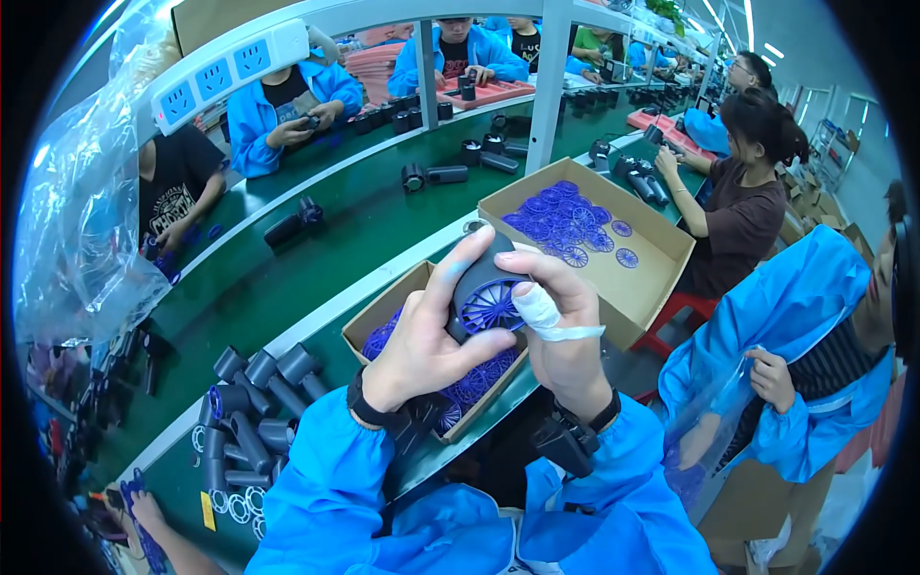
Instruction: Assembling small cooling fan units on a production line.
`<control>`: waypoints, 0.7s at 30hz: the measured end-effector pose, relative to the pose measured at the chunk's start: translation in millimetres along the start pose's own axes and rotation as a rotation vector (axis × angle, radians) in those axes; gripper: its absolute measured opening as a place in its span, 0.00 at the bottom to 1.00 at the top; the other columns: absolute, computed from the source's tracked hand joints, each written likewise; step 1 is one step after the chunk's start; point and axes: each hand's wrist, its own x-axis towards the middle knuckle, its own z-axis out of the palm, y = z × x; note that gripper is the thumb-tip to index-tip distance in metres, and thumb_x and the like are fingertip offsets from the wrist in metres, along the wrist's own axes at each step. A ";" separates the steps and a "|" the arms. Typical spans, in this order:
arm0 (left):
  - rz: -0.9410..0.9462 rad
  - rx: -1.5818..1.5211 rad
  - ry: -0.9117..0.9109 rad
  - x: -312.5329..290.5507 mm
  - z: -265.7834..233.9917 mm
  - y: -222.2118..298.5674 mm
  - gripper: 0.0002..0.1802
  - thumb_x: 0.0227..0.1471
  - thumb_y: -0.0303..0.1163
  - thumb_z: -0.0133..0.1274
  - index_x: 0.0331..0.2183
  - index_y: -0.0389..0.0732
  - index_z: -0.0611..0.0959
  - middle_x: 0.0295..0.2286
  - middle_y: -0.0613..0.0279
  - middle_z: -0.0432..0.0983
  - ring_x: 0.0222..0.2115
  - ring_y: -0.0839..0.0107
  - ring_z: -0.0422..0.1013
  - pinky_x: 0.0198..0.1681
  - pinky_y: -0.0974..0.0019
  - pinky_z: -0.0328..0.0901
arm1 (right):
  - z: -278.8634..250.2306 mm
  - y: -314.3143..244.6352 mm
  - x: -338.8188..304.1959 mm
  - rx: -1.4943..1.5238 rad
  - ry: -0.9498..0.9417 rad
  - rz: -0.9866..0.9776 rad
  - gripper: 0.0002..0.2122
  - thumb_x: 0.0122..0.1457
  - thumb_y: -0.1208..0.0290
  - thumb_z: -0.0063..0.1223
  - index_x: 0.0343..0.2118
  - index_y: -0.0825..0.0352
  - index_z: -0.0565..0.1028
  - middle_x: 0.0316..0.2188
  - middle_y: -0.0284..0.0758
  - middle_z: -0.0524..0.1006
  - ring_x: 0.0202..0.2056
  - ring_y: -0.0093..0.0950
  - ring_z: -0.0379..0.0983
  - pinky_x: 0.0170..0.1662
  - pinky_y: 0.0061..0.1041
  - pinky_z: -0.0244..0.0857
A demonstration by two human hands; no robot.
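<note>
My left hand (422,335) and my right hand (567,350) are closed around a dark grey round housing (472,281), held up at the middle of the view. A purple spoked grille (491,309) sits in its open face, turned toward me. My left thumb lies along the lower edge of the grille. White tape (539,309) wraps one digit of my right hand, close to the grille's right side. The handle, if the housing has one, is hidden by my hands. Beneath them stands a small carton (358,332) holding loose purple grilles (479,385).
A larger carton (661,287) with more purple grilles lies beyond my right hand. Several dark grey housings with handles (251,441) and white rings (255,498) are heaped at left. A green conveyor (335,259) runs past a metal post (548,96). Co-workers sit around, one (767,364) close at right.
</note>
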 end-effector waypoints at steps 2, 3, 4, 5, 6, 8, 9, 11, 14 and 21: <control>0.281 0.327 0.056 10.3 -9.8 -4.4 0.41 0.48 0.33 0.57 0.60 0.47 0.57 0.36 0.47 0.76 0.32 0.57 0.76 0.35 0.60 0.70 | 7.4 9.1 3.9 -0.112 0.044 -0.083 0.18 0.59 0.71 0.51 0.53 0.67 0.68 0.42 0.38 0.72 0.45 0.27 0.70 0.44 0.22 0.67; 0.274 0.313 0.044 15.9 -11.3 -10.1 0.41 0.48 0.33 0.57 0.60 0.47 0.57 0.36 0.47 0.76 0.32 0.57 0.76 0.35 0.60 0.70 | 3.1 14.2 3.0 -0.118 0.059 -0.073 0.18 0.59 0.71 0.51 0.53 0.67 0.68 0.42 0.38 0.72 0.45 0.27 0.70 0.44 0.22 0.67; 0.105 0.273 -0.039 21.2 -15.9 -16.1 0.42 0.47 0.34 0.58 0.60 0.48 0.56 0.36 0.46 0.76 0.33 0.54 0.76 0.37 0.59 0.69 | -2.6 19.9 3.4 -0.165 0.067 0.027 0.16 0.60 0.71 0.51 0.51 0.67 0.69 0.44 0.39 0.72 0.45 0.29 0.70 0.45 0.24 0.66; -0.066 0.249 -0.117 25.3 -26.9 -15.2 0.43 0.46 0.35 0.59 0.60 0.50 0.56 0.35 0.46 0.77 0.35 0.51 0.76 0.38 0.57 0.69 | -3.8 23.0 5.0 -0.195 0.065 0.122 0.15 0.60 0.70 0.50 0.49 0.67 0.71 0.46 0.40 0.71 0.46 0.30 0.71 0.47 0.25 0.66; -0.237 0.219 -0.188 30.8 -36.8 -19.8 0.44 0.45 0.36 0.60 0.60 0.51 0.56 0.35 0.45 0.77 0.36 0.48 0.75 0.40 0.55 0.69 | -8.6 29.5 5.5 -0.231 0.057 0.220 0.14 0.60 0.70 0.50 0.47 0.67 0.73 0.47 0.40 0.71 0.46 0.32 0.71 0.48 0.26 0.66; -0.362 0.496 -0.208 43.4 -63.7 -40.5 0.44 0.45 0.36 0.59 0.60 0.55 0.55 0.34 0.41 0.76 0.37 0.46 0.74 0.41 0.53 0.68 | -30.0 47.5 -2.9 -0.548 -0.250 0.235 0.15 0.56 0.71 0.52 0.47 0.65 0.73 0.48 0.42 0.70 0.47 0.36 0.70 0.49 0.28 0.65; -0.450 0.628 -0.228 50.0 -83.2 -57.0 0.43 0.46 0.33 0.58 0.60 0.56 0.55 0.34 0.41 0.76 0.36 0.46 0.74 0.40 0.54 0.68 | -36.2 56.9 -7.4 -0.856 -0.569 0.227 0.17 0.53 0.71 0.55 0.47 0.63 0.73 0.48 0.44 0.69 0.47 0.39 0.69 0.51 0.30 0.64; -0.553 0.828 -0.270 62.6 -130.9 -109.0 0.43 0.46 0.30 0.56 0.60 0.56 0.55 0.34 0.40 0.75 0.36 0.46 0.74 0.40 0.55 0.68 | -31.4 68.2 -21.4 -0.952 -0.739 0.243 0.18 0.49 0.72 0.56 0.46 0.62 0.73 0.47 0.44 0.69 0.47 0.41 0.68 0.51 0.31 0.63; -0.652 1.106 -0.214 55.8 -193.2 -201.0 0.36 0.46 0.29 0.51 0.58 0.51 0.61 0.36 0.39 0.75 0.38 0.46 0.72 0.45 0.52 0.65 | -18.6 82.6 -23.1 -0.978 -0.923 0.247 0.20 0.45 0.73 0.57 0.45 0.62 0.74 0.43 0.44 0.70 0.45 0.42 0.67 0.51 0.32 0.62; -0.627 1.326 -0.370 135.3 -96.8 -276.8 0.24 0.48 0.39 0.48 0.49 0.47 0.74 0.45 0.42 0.72 0.47 0.49 0.68 0.49 0.53 0.64 | -31.0 107.1 -24.9 -0.857 -0.876 0.269 0.19 0.43 0.74 0.56 0.43 0.63 0.75 0.35 0.40 0.69 0.40 0.39 0.67 0.46 0.34 0.63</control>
